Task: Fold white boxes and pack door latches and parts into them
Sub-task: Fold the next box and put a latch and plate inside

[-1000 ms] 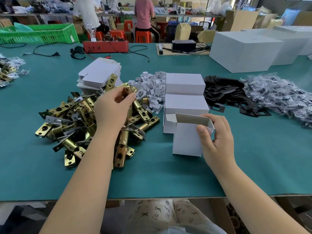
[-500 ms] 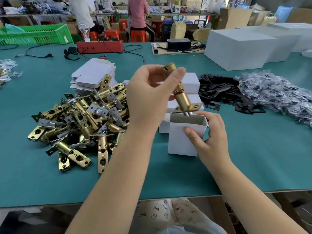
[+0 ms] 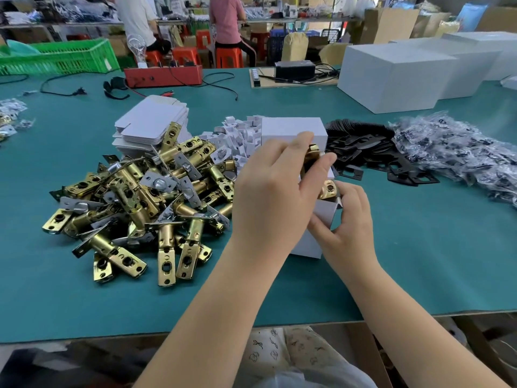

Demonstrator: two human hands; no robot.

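My left hand (image 3: 277, 191) grips a brass door latch (image 3: 326, 189) and holds it at the open top of a small upright white box (image 3: 321, 219). My right hand (image 3: 348, 219) holds that box by its right side, thumb on the front face. A pile of brass latches (image 3: 145, 203) lies to the left. Closed white boxes (image 3: 291, 130) stand just behind my hands. Flat unfolded box blanks (image 3: 151, 121) are stacked behind the pile, next to a heap of small white card inserts (image 3: 237, 138).
Black metal plates (image 3: 372, 147) and a heap of clear bagged parts (image 3: 458, 152) lie on the right of the green table (image 3: 419, 261). Large white cartons (image 3: 391, 77) stand at the back right, a red box (image 3: 165, 75) and cables at the back. People stand beyond.
My left hand took a latch from the pile, lifted it over to the right and lowered it to the mouth of the box. My right hand has kept hold of the box.
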